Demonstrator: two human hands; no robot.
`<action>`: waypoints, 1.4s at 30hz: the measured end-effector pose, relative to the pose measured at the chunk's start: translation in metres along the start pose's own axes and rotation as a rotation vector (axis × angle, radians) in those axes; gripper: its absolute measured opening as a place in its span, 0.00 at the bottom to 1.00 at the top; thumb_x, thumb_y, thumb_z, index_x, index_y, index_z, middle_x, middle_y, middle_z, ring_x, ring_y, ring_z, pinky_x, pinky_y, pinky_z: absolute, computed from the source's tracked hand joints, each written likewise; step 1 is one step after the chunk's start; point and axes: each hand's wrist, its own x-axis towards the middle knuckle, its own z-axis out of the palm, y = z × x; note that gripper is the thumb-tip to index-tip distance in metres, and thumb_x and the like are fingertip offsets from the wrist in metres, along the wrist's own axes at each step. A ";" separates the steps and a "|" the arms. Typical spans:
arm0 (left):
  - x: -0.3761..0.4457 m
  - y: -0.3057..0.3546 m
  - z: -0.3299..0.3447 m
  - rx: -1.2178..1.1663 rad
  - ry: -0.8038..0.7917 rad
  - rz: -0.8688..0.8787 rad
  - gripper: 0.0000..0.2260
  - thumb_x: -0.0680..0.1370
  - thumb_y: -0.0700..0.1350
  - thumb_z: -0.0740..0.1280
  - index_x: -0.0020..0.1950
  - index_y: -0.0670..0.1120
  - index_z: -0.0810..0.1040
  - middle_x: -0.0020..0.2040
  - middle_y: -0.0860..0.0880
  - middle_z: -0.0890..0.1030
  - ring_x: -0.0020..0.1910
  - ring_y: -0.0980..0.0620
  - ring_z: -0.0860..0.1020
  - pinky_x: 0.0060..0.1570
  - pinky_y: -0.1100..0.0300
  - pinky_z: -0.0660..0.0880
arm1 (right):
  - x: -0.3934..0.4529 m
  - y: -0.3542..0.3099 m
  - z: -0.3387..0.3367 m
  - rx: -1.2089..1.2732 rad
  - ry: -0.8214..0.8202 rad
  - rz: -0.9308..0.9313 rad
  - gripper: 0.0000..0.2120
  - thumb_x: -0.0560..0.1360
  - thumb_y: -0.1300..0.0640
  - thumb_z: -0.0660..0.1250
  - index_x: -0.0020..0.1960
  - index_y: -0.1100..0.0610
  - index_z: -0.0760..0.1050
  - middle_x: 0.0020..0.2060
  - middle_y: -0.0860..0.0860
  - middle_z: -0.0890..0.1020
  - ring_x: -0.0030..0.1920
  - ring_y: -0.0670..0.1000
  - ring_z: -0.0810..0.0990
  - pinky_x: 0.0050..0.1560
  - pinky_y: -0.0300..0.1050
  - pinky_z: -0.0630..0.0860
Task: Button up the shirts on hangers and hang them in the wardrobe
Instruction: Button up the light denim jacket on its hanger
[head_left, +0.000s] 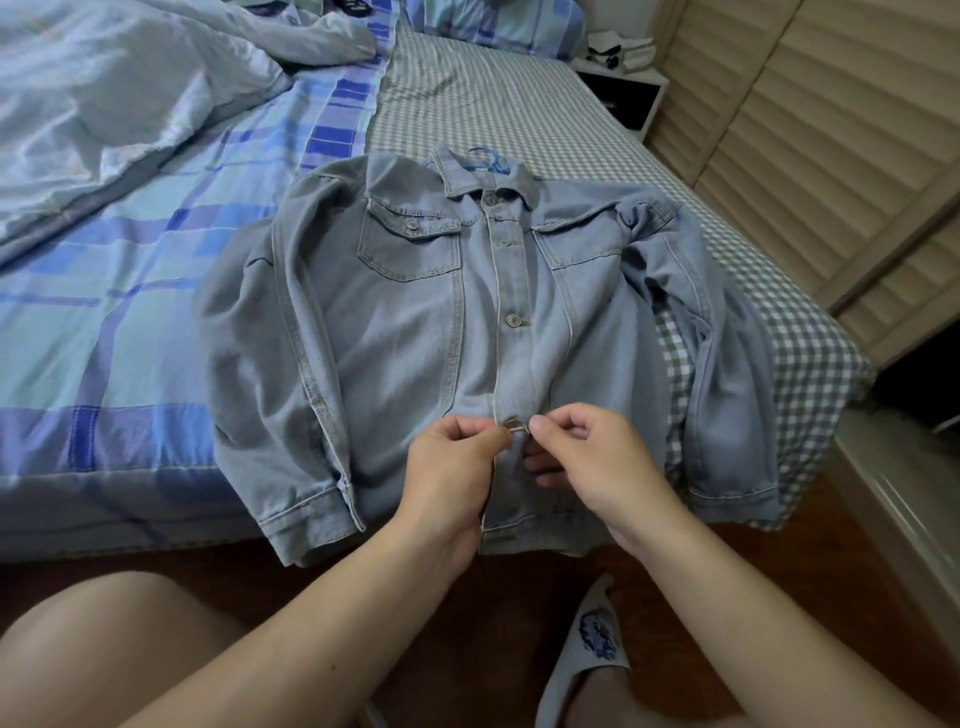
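Count: one denim shirt (410, 332), one hanger (480, 156), two hands, one slipper (592, 649), one duvet (119, 88), one nightstand (621, 91).

Denim shirt: pale blue, washed, with tan topstitching. It lies face up and flat on the bed (519, 98), collar toward 12 o'clock, hem at 6 o'clock hanging just over the mattress edge. Two flapped chest pockets, one each side of the placket. Both sleeves lie folded down along the body; the sleeve at 3 o'clock drapes off the bed's edge. Four metal buttons visible on the placket: one at the collar, one just below it, one at mid-chest (514, 321), and the lowest button (515, 426) between the fingers. One more button sits on the pocket flap at 10 o'clock. Placket looks closed from collar to mid-chest.

Hanger: blue, only its hook shows, above the collar at 12 o'clock.

Left hand (452, 467): fingers curled, pinching the placket edge just at 9 o'clock of the lowest button. Right hand (587, 457): thumb and forefinger pinch the cloth at 3 o'clock of the same button, other fingers curled under. Both grips narrow, holding denim.

Surroundings: checked sheet under the shirt, plaid cover and crumpled duvet at 10 o'clock, louvred doors (831, 156) at 2 o'clock, nightstand at 1 o'clock, slipper on the wooden floor (467, 613) at 5 o'clock.
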 end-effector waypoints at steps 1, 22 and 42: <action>0.000 0.000 0.000 0.007 -0.006 -0.003 0.08 0.75 0.33 0.71 0.40 0.45 0.78 0.35 0.43 0.78 0.35 0.47 0.77 0.36 0.57 0.75 | 0.001 -0.001 0.000 0.030 -0.014 0.046 0.08 0.80 0.56 0.69 0.45 0.60 0.81 0.38 0.55 0.86 0.39 0.50 0.86 0.39 0.44 0.81; -0.003 0.016 0.010 -0.281 0.037 -0.166 0.09 0.75 0.27 0.67 0.46 0.40 0.79 0.37 0.40 0.80 0.35 0.45 0.80 0.39 0.53 0.80 | 0.002 -0.003 0.012 0.160 -0.046 0.089 0.08 0.78 0.64 0.69 0.40 0.59 0.78 0.34 0.55 0.81 0.34 0.47 0.79 0.33 0.39 0.77; -0.008 0.021 -0.012 0.317 -0.069 0.273 0.17 0.75 0.36 0.75 0.47 0.47 0.66 0.40 0.42 0.86 0.40 0.44 0.82 0.47 0.50 0.75 | 0.050 -0.054 -0.041 -1.290 -0.491 -1.504 0.09 0.82 0.63 0.64 0.58 0.62 0.82 0.46 0.54 0.84 0.44 0.54 0.82 0.41 0.48 0.81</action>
